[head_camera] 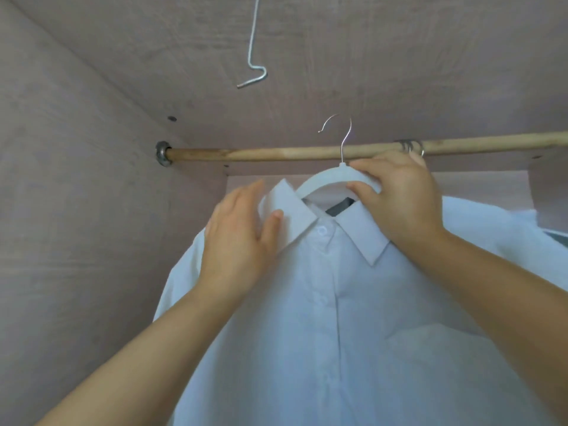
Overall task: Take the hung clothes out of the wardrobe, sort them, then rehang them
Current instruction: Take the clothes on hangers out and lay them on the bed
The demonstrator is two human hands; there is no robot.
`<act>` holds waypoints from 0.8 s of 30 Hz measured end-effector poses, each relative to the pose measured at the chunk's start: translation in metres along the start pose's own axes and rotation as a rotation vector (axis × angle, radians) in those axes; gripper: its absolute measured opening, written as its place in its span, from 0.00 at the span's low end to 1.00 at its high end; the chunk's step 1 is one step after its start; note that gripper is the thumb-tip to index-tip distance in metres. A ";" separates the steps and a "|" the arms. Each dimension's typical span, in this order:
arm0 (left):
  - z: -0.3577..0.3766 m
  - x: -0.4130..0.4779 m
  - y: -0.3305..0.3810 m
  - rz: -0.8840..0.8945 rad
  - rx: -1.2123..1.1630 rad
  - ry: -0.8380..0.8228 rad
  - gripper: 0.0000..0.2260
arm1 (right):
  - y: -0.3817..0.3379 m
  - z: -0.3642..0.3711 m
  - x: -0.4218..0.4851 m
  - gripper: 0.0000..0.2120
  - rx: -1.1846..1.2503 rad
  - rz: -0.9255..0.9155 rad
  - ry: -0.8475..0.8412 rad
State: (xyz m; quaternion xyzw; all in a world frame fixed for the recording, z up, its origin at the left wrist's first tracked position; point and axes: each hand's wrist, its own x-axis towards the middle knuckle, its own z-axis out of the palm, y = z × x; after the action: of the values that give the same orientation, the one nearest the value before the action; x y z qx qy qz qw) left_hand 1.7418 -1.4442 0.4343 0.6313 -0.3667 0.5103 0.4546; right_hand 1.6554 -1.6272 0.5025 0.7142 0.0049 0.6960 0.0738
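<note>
A white collared shirt (332,318) hangs on a white plastic hanger (322,179) with a metal hook (344,133). The hook stands above and in front of the wooden rail (261,153); whether it rests on the rail I cannot tell. My right hand (396,195) pinches the hanger's top arch just right of the hook. My left hand (242,238) lies flat on the shirt's left shoulder, thumb against the collar, fingers apart. More white cloth (507,219) hangs behind on the right.
The wardrobe's left wall (76,210) and ceiling (368,56) are pinkish wood grain. A bent metal wire (253,56) hangs down from the top. Several metal hanger hooks (412,147) sit on the rail at the right. The rail's socket (163,153) is at the left wall.
</note>
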 end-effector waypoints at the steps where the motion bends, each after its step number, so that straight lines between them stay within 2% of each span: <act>1: -0.009 -0.008 -0.003 -0.026 0.017 0.007 0.26 | -0.010 0.001 -0.009 0.13 0.044 -0.010 0.008; 5: -0.047 -0.059 -0.026 -0.189 0.085 -0.020 0.25 | -0.054 0.010 -0.056 0.11 0.221 -0.078 -0.035; 11: -0.112 -0.156 -0.045 -0.326 0.257 -0.058 0.18 | -0.122 0.020 -0.137 0.12 0.455 -0.079 -0.057; 14: -0.149 -0.209 -0.037 -0.403 0.385 -0.046 0.21 | -0.155 0.021 -0.184 0.12 0.570 -0.075 -0.089; 18: -0.198 -0.274 -0.017 -0.471 0.590 0.005 0.18 | -0.201 0.019 -0.246 0.12 0.766 -0.027 -0.157; 24: -0.277 -0.347 0.027 -0.541 0.900 0.041 0.16 | -0.284 -0.006 -0.307 0.11 1.048 -0.052 -0.141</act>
State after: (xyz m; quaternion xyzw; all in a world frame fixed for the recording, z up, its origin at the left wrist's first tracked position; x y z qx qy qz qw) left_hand 1.5583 -1.1907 0.1188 0.8262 0.0740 0.4938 0.2609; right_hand 1.6675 -1.3790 0.1657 0.7000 0.3650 0.5483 -0.2758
